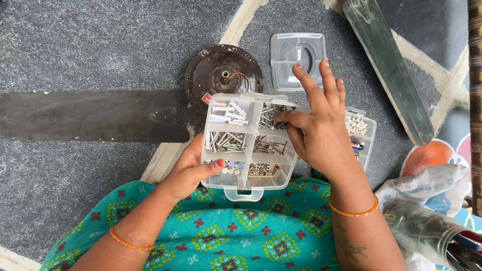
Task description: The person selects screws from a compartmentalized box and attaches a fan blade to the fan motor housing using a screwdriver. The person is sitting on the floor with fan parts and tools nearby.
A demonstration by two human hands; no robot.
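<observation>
My left hand [188, 173] grips the near-left edge of a clear plastic organiser box [240, 191], thumb on its rim. The box has several compartments with white wall plugs [227, 112], screws [227, 141], nails [269, 146] and small fittings. My right hand [317, 128] reaches into the top-right compartment, thumb and forefinger pinching among small screws [269, 115] while the other fingers are spread. Whether a screw is held I cannot tell.
On the stone floor lie a dark ceiling-fan motor [223, 75] with one dark blade [90, 116], a loose grey blade [389, 65], a clear lid [297, 54], a second compartment tray [362, 131] and a plastic bag [427, 221] at right.
</observation>
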